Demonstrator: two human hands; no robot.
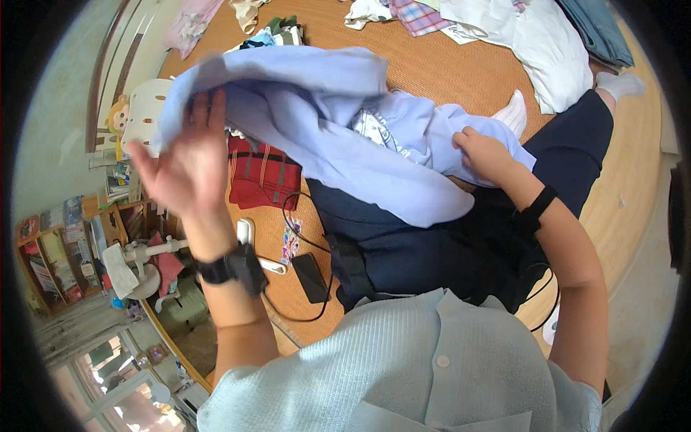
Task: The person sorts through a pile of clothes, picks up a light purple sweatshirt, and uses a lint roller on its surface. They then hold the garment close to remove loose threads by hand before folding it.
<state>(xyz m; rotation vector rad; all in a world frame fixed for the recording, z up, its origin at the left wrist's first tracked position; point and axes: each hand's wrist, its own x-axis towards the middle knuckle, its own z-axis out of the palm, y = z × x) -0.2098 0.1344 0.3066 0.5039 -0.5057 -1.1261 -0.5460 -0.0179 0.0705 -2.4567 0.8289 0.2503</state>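
A light blue garment [302,129] with a white printed patch is spread over my lap and lifted at its left end; its exact kind is hard to tell in the folds. My left hand [191,173] is raised at that end, palm showing and fingers spread, with the fingertips under the blurred cloth edge. On the other side my right hand [488,153] pinches the fabric, thumb and fingers closed on it above my thigh. Dark trousers [403,252] cover my legs beneath the cloth.
Folded red checked cloth [263,176] lies left of my legs on the woven mat [468,75]. Nearby are a black phone [309,277], a cable and a sticker strip [291,241]. White clothes [525,36] and blue jeans [594,29] lie at the far right.
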